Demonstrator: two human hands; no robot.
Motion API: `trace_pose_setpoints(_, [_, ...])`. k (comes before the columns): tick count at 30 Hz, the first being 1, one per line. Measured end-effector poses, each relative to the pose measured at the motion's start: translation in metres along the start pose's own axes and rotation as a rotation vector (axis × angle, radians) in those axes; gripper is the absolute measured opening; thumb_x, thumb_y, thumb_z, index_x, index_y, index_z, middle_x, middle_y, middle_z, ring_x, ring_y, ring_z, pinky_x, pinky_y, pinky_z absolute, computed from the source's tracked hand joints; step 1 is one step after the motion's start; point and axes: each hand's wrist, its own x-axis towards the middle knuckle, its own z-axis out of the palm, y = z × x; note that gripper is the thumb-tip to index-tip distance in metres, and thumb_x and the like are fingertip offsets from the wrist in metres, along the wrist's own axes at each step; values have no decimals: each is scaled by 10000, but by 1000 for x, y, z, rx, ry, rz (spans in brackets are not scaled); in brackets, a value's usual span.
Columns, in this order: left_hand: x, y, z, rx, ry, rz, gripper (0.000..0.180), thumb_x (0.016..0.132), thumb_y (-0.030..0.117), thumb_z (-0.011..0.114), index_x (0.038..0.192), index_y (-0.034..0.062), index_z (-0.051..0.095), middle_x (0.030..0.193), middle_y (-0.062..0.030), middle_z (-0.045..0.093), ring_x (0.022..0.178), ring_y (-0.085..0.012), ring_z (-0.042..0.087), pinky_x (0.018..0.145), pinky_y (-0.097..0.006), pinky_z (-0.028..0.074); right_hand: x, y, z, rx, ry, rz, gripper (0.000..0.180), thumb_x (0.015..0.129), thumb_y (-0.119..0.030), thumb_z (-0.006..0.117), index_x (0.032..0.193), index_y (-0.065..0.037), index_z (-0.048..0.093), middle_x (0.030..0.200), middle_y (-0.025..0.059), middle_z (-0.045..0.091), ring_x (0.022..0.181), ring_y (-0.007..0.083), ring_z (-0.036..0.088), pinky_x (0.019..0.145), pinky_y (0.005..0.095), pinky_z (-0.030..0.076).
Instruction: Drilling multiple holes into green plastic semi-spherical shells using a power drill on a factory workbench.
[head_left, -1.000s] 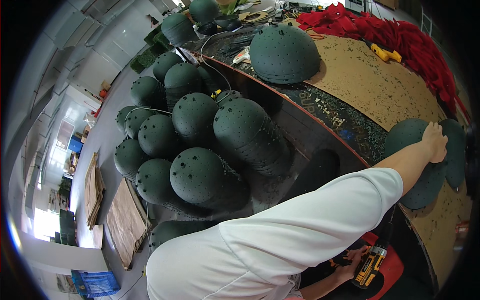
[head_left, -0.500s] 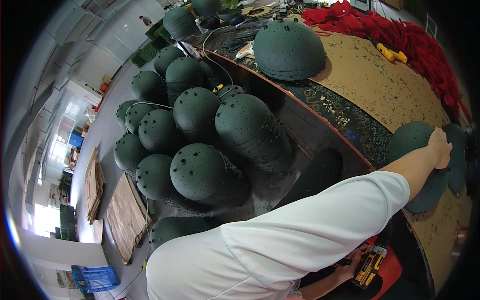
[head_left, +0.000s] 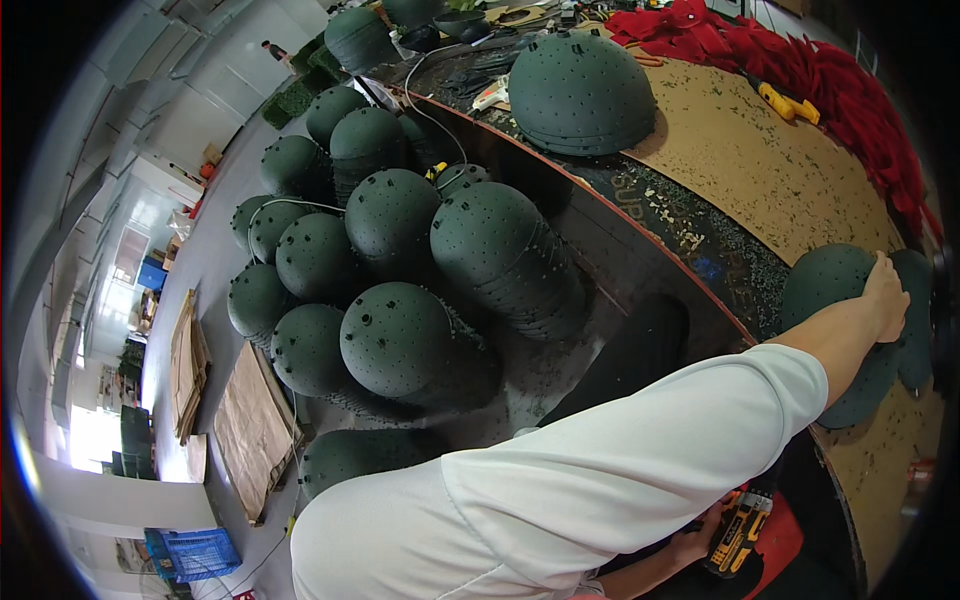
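While my left hand (head_left: 886, 297) rests on a green dome (head_left: 825, 278), its fingers are bent over the top, and I cannot tell how firmly they close or whether they pinch anything. That dome sits under my palm at the table's near side, partly covered by my forearm. Just beyond my knuckles, a second green piece (head_left: 912, 275) stands close against it, crowding that side of the grip.

Below, my right hand (head_left: 706, 528) is wrapped round a yellow-and-black drill (head_left: 740, 535), with a red surface (head_left: 783, 535) just behind the tool. My white sleeve (head_left: 640, 440) cuts across above that grip, hiding part of the right arm.

Up from my left hand, a tan board (head_left: 760, 150) scattered with dark bits runs back to a heap of red cloth (head_left: 790, 65); a yellow tool (head_left: 788, 103) lies beside the cloth. Farther off, up and to the left of that hand, a stack of domes (head_left: 580, 95) stands on the table, with a white glue gun (head_left: 490, 94) near it.

Well to the left of both hands, many dome stacks (head_left: 395, 340) crowd the floor beside the table, a pale cable (head_left: 436, 122) trailing over them.
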Motion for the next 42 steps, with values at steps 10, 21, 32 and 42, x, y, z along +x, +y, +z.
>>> trace_pose_setpoints(10, [4,-1,10,-97,52,-11,558,912,354,486,1424,139,544,1485,-275,404,1413,-433,332,1162,-572,190,28,-16,27,-280,-19,-82,266,994,-250,472,1186,-113,593,1072,3,527,920,149,517,811,304,459])
trace_pose_setpoints(21, [2,-4,11,-229,152,-7,640,847,368,577,1426,100,535,1503,-260,379,1406,-455,323,1159,-578,204,279,-146,144,-1381,396,-472,333,1008,-348,439,1234,-179,617,1201,-1,551,1052,175,557,884,335,490])
trace_pose_setpoints(32, [10,0,18,-50,40,6,694,824,435,590,1436,112,536,1530,-167,403,1401,-432,342,1152,-597,200,335,-173,218,-1831,426,-180,402,1023,-445,407,1282,-245,641,1330,-6,576,1184,202,597,957,367,520])
trace_pose_setpoints(42, [15,0,23,-87,141,6,689,827,436,596,1425,97,542,1527,-213,375,1390,-451,344,1144,-591,219,337,-166,216,-1826,456,-231,367,1018,-398,421,1248,-245,663,1325,-27,552,1193,188,568,946,367,522])
